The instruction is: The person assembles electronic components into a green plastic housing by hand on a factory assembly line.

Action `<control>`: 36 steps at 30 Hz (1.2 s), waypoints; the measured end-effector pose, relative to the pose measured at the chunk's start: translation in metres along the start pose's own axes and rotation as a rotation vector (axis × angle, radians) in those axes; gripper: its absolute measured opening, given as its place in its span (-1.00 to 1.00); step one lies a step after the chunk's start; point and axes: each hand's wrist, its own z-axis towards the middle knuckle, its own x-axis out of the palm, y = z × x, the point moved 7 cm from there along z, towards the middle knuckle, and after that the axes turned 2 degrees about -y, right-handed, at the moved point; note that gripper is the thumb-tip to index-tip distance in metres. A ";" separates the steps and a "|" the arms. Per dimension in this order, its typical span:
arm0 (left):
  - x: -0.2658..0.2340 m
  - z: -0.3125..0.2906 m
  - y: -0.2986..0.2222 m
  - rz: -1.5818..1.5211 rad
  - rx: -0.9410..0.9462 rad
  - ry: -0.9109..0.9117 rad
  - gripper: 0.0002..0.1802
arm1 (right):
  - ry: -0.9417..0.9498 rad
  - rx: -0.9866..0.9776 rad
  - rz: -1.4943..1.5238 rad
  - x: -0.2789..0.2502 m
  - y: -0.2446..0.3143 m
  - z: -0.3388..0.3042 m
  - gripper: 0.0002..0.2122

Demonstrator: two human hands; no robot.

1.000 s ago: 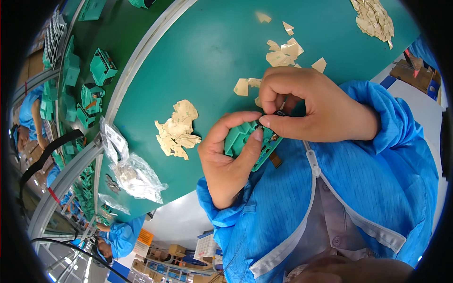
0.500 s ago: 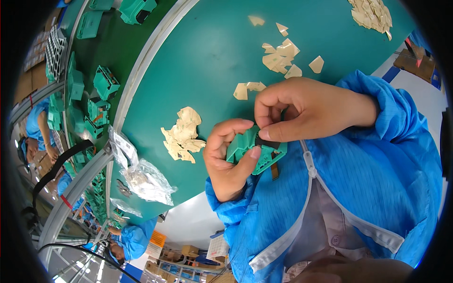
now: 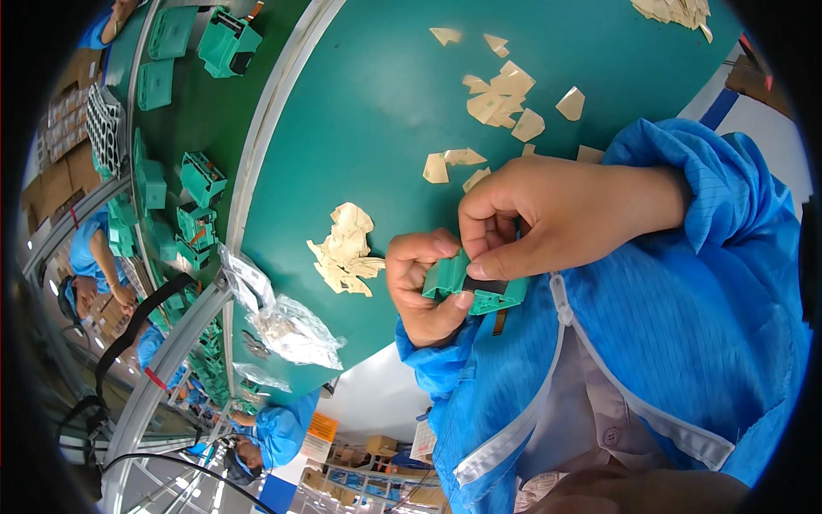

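My left hand (image 3: 419, 291) is closed around a small green plastic housing (image 3: 445, 276), its thumb along the near side and its fingers at the far side. A flat black pad (image 3: 485, 285) lies on the housing's upper face, and a brown ribbon cable (image 3: 499, 322) hangs from its lower edge. My right hand (image 3: 548, 218) comes in over the housing with fingers curled in a pinch. Its thumb tip touches the edge of the black pad; whatever sits between the fingertips is hidden.
Cream paper scraps (image 3: 347, 248) lie left of my hands, with more pieces (image 3: 505, 94) beyond. A clear plastic bag (image 3: 300, 330) rests near the table's left corner. Past a metal rail (image 3: 265, 120), a green conveyor carries several green housings (image 3: 229, 43). Other people in blue work at the left.
The view has shifted slightly. The green housing is tilted a little differently in my left hand, and my right thumb stays at the black pad.
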 end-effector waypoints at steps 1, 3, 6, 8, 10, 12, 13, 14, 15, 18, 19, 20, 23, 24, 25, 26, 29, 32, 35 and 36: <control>0.000 0.000 0.001 0.002 -0.004 0.002 -0.49 | -0.003 0.005 0.002 0.000 -0.001 0.000 -0.73; -0.002 0.000 0.003 0.020 -0.004 -0.006 -0.48 | -0.006 0.011 0.001 -0.001 -0.001 -0.001 -0.73; -0.004 -0.001 0.005 0.017 0.000 -0.008 -0.48 | -0.018 0.010 -0.008 -0.001 -0.003 -0.002 -0.73; -0.002 0.001 0.005 0.015 -0.001 -0.006 -0.48 | -0.027 0.003 -0.013 -0.001 -0.002 -0.002 -0.73; -0.001 0.001 0.005 0.013 -0.001 -0.006 -0.48 | -0.052 -0.029 -0.036 -0.002 0.001 -0.003 -0.83; -0.001 0.000 0.004 0.010 0.004 -0.013 -0.48 | -0.049 -0.029 -0.031 -0.001 0.002 -0.003 -0.84; -0.001 0.000 0.004 0.009 0.004 -0.012 -0.48 | -0.052 -0.028 -0.030 -0.001 0.002 -0.003 -0.84; -0.001 0.001 0.004 0.019 0.001 -0.016 -0.48 | -0.053 -0.028 -0.030 0.000 0.003 -0.004 -0.84; -0.001 0.001 0.004 0.029 -0.003 -0.020 -0.48 | -0.084 -0.028 -0.034 -0.001 0.003 -0.005 -0.81; -0.004 0.001 0.004 0.053 0.005 -0.034 -0.47 | -0.138 -0.072 -0.040 -0.001 0.002 -0.005 -0.81; -0.003 0.002 0.004 0.054 0.004 -0.033 -0.47 | -0.166 -0.113 -0.042 -0.002 0.003 -0.005 -0.83; -0.002 0.003 0.003 0.069 0.015 -0.036 -0.47 | -0.167 -0.114 -0.041 -0.002 0.003 -0.006 -0.83; -0.002 0.003 0.000 0.102 0.024 -0.045 -0.47 | -0.174 -0.112 0.017 -0.003 0.002 -0.006 -0.85; -0.002 0.003 -0.001 0.119 0.022 -0.051 -0.46 | -0.170 -0.103 0.014 -0.003 0.002 -0.007 -0.86; -0.002 0.003 -0.001 0.119 0.020 -0.050 -0.46 | -0.169 -0.094 0.010 -0.004 0.002 -0.007 -0.86; -0.003 0.002 -0.001 0.131 0.016 -0.052 -0.46 | -0.172 -0.093 0.012 -0.004 0.002 -0.008 -0.86; -0.002 0.003 -0.001 0.152 0.014 -0.056 -0.45 | -0.178 -0.076 0.018 -0.006 0.002 -0.008 -0.86; -0.003 0.002 -0.002 0.170 0.010 -0.055 -0.45 | -0.169 -0.067 0.003 -0.006 0.002 -0.008 -0.86; -0.002 0.001 -0.003 0.184 0.001 -0.060 -0.45 | -0.141 -0.020 -0.036 -0.005 0.002 -0.009 -0.88; -0.002 0.001 -0.003 0.189 -0.001 -0.070 -0.44 | -0.141 -0.020 -0.033 -0.005 0.002 -0.009 -0.88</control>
